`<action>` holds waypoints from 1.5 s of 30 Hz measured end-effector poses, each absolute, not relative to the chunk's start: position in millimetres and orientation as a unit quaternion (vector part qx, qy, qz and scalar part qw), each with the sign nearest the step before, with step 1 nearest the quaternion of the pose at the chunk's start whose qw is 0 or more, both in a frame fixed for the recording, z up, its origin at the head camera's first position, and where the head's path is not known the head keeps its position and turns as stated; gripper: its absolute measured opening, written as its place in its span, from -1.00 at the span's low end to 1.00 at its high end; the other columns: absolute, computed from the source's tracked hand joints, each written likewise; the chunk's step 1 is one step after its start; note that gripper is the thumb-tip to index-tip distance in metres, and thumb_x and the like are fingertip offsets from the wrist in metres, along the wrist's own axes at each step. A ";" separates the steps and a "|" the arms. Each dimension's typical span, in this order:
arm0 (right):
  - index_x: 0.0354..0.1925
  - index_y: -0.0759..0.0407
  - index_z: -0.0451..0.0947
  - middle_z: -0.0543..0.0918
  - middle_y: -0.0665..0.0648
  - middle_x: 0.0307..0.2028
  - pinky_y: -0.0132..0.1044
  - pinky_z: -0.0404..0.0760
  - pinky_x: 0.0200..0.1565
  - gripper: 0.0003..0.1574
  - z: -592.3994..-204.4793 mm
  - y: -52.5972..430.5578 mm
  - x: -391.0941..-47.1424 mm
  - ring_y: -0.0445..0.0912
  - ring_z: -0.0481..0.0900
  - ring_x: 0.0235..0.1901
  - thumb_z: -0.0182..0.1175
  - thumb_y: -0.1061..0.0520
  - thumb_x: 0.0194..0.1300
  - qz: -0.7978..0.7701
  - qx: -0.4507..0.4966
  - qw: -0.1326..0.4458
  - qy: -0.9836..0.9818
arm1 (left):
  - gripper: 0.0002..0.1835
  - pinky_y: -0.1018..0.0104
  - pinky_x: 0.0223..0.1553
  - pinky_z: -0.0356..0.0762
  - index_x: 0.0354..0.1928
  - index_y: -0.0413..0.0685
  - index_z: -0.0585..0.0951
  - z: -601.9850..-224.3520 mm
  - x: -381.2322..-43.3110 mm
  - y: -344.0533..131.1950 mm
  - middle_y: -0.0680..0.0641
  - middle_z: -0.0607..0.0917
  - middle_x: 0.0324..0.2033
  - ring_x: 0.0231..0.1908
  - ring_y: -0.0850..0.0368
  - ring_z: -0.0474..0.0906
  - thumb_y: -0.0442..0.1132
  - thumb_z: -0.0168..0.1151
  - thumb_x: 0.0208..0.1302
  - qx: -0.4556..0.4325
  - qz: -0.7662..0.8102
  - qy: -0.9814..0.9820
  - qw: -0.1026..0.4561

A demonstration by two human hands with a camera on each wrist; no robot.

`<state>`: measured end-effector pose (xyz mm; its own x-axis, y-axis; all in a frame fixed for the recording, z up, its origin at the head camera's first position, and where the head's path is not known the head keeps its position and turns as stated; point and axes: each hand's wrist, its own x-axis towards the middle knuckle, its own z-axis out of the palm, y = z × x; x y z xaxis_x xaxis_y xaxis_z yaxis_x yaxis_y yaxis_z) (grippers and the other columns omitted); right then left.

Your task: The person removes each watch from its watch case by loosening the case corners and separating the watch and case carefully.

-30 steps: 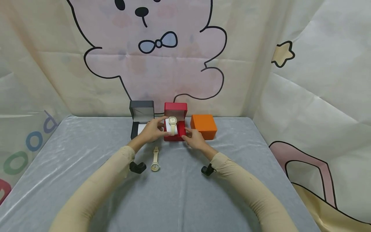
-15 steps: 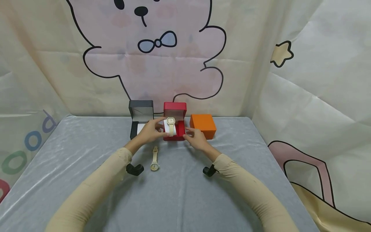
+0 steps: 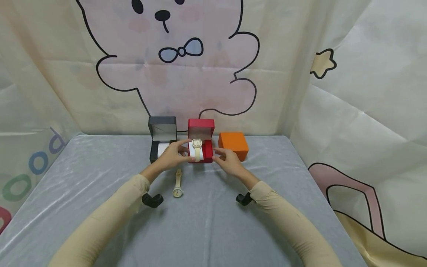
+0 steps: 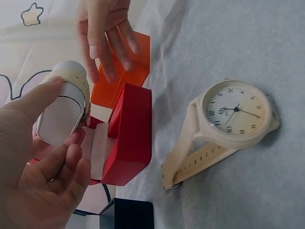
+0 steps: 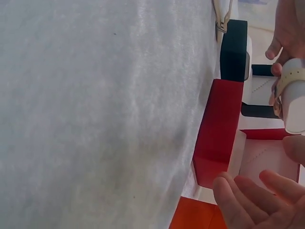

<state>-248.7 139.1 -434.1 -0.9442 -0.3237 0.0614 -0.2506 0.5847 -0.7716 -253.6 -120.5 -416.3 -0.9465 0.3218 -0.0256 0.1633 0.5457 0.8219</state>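
Observation:
My left hand (image 3: pixel 171 156) grips the white watch pillow (image 4: pixel 58 121) between thumb and fingers. A cream-strapped watch (image 3: pixel 197 144) with a squarish face is wrapped round this pillow. They are above the open red watch box (image 4: pixel 136 136), whose lid stands up. My right hand (image 3: pixel 229 163) is beside the box's right side, its fingers spread and relaxed, holding nothing; in the right wrist view its fingertips (image 5: pixel 223 183) are close to the red box. A second cream watch (image 4: pixel 236 112) with a round dial lies on the cloth nearer me, its strap buckled into a loop.
Left of the red box stands an open black watch box (image 3: pixel 162 121) with a white pillow (image 3: pixel 162 148) inside. A closed orange box (image 3: pixel 234 145) sits to the right. Grey cloth (image 3: pixel 207 222) covers the table, and a printed curtain (image 3: pixel 283 55) hangs behind it.
My left hand has brought the pillow and watch slightly lower and nearer to me. My right hand has drawn a little to the right, away from the red box.

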 end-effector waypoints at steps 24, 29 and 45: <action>0.28 0.23 0.54 0.64 0.31 0.21 0.08 0.59 0.20 -0.51 -424.1 149.9 -234.5 0.17 0.65 0.13 0.22 0.14 0.44 -0.403 -0.192 0.008 0.895 | -0.12 0.31 -0.21 0.56 0.51 -0.05 0.30 -420.9 -226.7 -128.1 -0.24 0.72 0.01 -0.14 0.05 0.58 -0.10 0.49 0.20 0.170 0.493 0.845 0.121; 0.27 0.23 0.55 0.64 0.31 0.21 0.08 0.59 0.20 -0.52 -419.6 151.8 -231.2 0.17 0.65 0.13 0.23 0.13 0.44 -0.410 -0.189 0.010 0.892 | -0.12 0.31 -0.20 0.56 0.51 -0.02 0.30 -420.2 -224.0 -126.2 -0.22 0.71 0.03 -0.12 0.06 0.58 -0.07 0.50 0.18 0.169 0.495 0.843 0.126; 0.31 0.21 0.52 0.62 0.30 0.25 -0.01 0.66 0.12 -0.47 -408.9 155.2 -217.7 0.11 0.68 0.10 0.24 0.10 0.44 -0.411 -0.191 0.037 0.891 | -0.15 0.27 -0.14 0.56 0.49 0.00 0.33 -416.6 -210.2 -124.9 -0.21 0.72 0.05 -0.09 0.04 0.59 -0.02 0.48 0.20 0.184 0.486 0.844 0.129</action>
<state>-217.7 155.2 -408.9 -0.9246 -0.3699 0.0916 -0.3096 0.5892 -0.7463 -210.2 -124.9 -416.6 -0.8990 0.4363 -0.0378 0.1862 0.4590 0.8687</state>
